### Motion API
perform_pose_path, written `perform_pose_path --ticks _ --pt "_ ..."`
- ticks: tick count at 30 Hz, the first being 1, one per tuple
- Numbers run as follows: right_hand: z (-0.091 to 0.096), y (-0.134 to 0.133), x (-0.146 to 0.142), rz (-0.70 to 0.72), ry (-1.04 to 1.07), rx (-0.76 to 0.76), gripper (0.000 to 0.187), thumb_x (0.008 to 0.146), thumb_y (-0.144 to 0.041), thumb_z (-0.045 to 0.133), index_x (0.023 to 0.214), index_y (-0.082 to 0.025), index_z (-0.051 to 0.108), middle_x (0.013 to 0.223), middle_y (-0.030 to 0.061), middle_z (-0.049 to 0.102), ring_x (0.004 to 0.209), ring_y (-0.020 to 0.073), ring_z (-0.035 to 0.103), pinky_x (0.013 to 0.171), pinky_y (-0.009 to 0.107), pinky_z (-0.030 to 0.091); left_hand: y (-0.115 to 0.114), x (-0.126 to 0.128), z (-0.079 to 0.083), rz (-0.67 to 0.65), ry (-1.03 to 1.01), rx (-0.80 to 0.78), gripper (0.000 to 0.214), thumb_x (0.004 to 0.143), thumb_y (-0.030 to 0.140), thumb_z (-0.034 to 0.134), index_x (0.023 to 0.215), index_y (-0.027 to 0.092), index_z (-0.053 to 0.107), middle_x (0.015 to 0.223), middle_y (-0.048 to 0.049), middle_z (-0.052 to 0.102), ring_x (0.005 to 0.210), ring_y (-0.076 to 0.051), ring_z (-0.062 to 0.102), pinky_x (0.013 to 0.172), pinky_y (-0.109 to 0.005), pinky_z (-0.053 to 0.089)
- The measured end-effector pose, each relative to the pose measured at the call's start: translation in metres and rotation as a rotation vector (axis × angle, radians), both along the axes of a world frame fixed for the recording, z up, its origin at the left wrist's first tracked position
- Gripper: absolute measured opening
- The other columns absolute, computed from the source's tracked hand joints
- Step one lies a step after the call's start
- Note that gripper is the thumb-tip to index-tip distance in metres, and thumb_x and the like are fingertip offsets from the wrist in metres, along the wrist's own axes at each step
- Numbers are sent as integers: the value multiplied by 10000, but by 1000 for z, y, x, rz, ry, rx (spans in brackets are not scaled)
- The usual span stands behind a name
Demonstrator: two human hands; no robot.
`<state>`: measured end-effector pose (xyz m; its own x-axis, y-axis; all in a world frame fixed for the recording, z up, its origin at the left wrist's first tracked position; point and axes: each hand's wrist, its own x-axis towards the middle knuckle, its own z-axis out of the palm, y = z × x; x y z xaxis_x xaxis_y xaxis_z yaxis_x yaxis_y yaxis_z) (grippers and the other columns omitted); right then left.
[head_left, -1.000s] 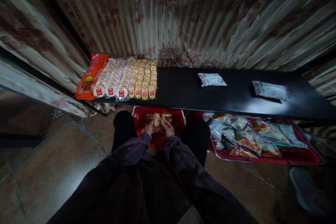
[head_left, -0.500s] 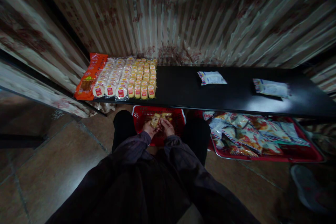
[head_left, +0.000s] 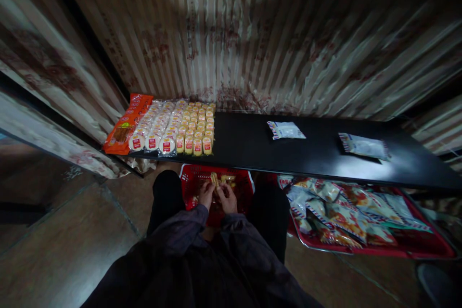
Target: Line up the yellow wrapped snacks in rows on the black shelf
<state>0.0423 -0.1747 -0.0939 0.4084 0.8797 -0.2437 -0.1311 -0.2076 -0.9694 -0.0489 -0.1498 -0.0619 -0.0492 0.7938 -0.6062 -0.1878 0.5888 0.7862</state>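
My left hand [head_left: 206, 196] and my right hand [head_left: 227, 198] meet over a red plastic basket [head_left: 247, 187] between my knees. Between their fingertips is a small yellowish packaged snack [head_left: 214, 179], standing nearly upright. Its exact kind is too small to make out. Both hands are closed on it. More pale yellow packaged snacks [head_left: 228, 179] lie in the basket, partly hidden by my hands. Just ahead, on the black shelf [head_left: 241, 144], rows of small yellow packaged cakes [head_left: 197, 145] stand beside white round packaged cakes [head_left: 152, 142].
An orange packet [head_left: 126, 127] lies at the shelf's left end. Two white packets, a nearer-middle packet [head_left: 287, 130] and a right packet [head_left: 366, 147], rest farther right. Below, a red basket [head_left: 433, 245] holds several bagged snacks [head_left: 346, 214]. Pleated curtain [head_left: 231, 33] hangs behind.
The snack has turned from showing its broad side to a narrower, more upright side in my fingers. My view has tilted upward, so the shelf and baskets appear lower.
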Motion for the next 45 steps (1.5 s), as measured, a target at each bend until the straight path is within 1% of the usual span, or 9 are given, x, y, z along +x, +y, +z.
perform_pose_path --ticks 5,10,15,21,29,33,39,42,45 --pt "3 -4 0 25 -100 24 390 679 -559 669 869 -218 667 877 46 707 799 203 653 778 331 525 1 0 2 -3 169 61 215 732 308 705 896 226 592 782 10 643 752 -149 600 710 -227 444" --pt "5 -3 3 14 -169 52 401 642 -551 698 873 -224 686 921 70 703 866 230 650 781 343 533 1 1 16 -45 258 124 42 812 253 597 853 243 601 839 0 646 835 -166 588 807 -236 416" --pt "6 -3 -1 -11 -248 86 379 684 -479 669 958 -217 672 979 80 690 887 231 636 782 346 529 -2 5 32 -82 247 227 155 879 217 433 879 231 587 954 -46 656 940 -193 588 880 -270 414" --pt "14 -1 0 -8 -304 121 332 713 -431 645 954 -204 672 969 91 671 899 236 623 819 364 516 -2 9 41 -76 289 302 190 880 191 401 931 214 583 1072 -76 624 1033 -190 558 971 -290 396" --pt "16 4 8 -69 -397 164 391 764 -487 565 976 -182 687 1013 131 670 991 264 610 932 412 462 -4 11 51 -125 376 457 239 882 188 396 960 204 621 1067 -95 618 1054 -196 550 1003 -311 384" --pt "15 3 6 -60 -408 158 485 778 -483 525 1088 -132 651 1105 162 670 1048 270 614 958 422 456 -7 9 51 -169 471 554 286 898 222 338 994 182 604 1037 -88 618 1016 -185 559 974 -337 418" --pt "37 12 6 -50 -414 140 522 821 -438 485 1255 -156 556 1189 127 659 1075 226 624 935 353 481 -2 9 54 -211 545 629 348 898 248 319 1092 168 597 1074 -92 604 1035 -172 559 974 -327 430" --pt "51 20 9 -3 -416 140 532 841 -461 463 1266 -153 547 1227 130 639 1114 226 604 972 358 455 6 11 58 -215 540 655 359 896 245 323 1121 164 591 1103 -97 592 1057 -171 554 991 -324 427" --pt "57 28 13 17 -426 136 535 847 -493 451 1237 -144 563 1212 135 646 1105 228 605 967 362 457 14 15 60 -211 530 690 371 900 253 323 1130 140 591 1123 -113 584 1070 -176 551 1007 -330 424"
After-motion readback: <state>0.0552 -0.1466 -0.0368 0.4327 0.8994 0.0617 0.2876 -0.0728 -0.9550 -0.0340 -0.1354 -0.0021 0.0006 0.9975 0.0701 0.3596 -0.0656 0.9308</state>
